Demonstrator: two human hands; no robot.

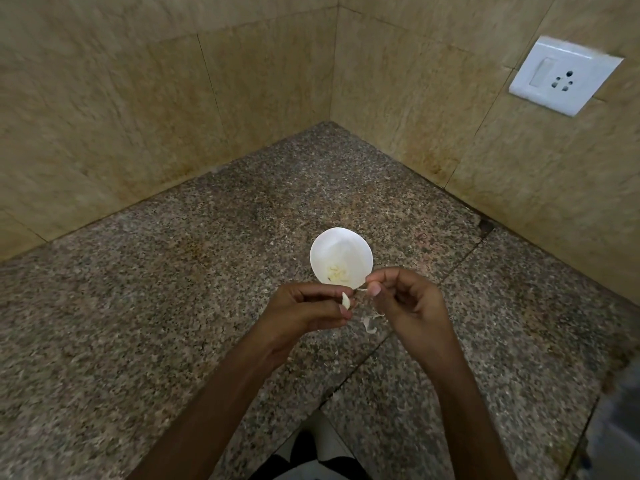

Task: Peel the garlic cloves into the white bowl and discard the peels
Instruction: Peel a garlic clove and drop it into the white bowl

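Garlic clove [345, 301] is being pinched in the fingers of the left hand [308, 308], just in front of the white bowl [325, 244]. Fingers of the right hand [408, 303] are pinching a peel strip [362, 289]. Peeled cloves [336, 273] are lying in the bowl. Loose peels [370, 323] are littering the worktop [173, 289], not yet discarded. Judged partway through.

The near rim of the white bowl [341, 251] is hidden behind the fingers of the right hand [405, 301], and the pale pieces [337, 273] inside it are too blurred to count. The left hand [304, 311] covers the lower end of the garlic clove [345, 300]. The pinched peel [362, 289] is too thin to trace. Both forearms run off the near edge. A grey blurred shape [620, 410] at the near right cannot be identified.
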